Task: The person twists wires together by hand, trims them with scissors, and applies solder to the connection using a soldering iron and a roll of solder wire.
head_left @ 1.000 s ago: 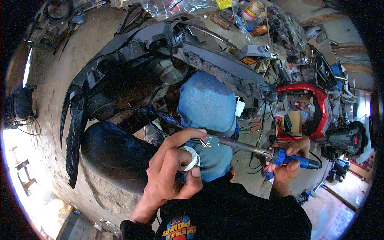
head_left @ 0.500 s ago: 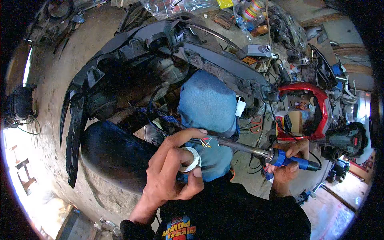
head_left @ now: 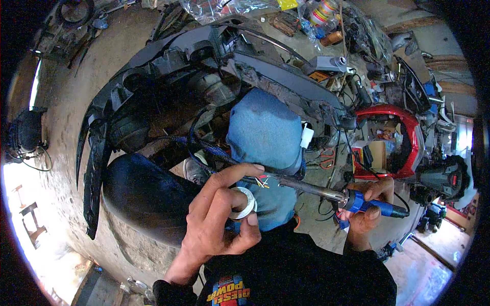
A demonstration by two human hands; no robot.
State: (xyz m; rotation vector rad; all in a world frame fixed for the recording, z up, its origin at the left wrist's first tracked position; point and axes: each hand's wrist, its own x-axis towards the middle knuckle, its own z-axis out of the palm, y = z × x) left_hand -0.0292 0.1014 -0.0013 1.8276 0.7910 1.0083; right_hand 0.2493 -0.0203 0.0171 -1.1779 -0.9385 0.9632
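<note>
In the lower middle of the head view, my left hand is closed around a small white spool, which looks like a solder reel. Its outstretched index finger lies along the end of a braided cable, where several thin coloured wires with stripped ends fan out. My right hand grips a soldering iron by its blue handle. The metal barrel points left toward the wires, and its tip is at or very near them; contact cannot be made out. Below lies my blue-trousered knee.
A large dark plastic vehicle part with round lamp housings arches around my legs. To the right are a red plastic frame, a grey bottle-like container and orange-handled scissors. The iron's black cord trails near my right hand.
</note>
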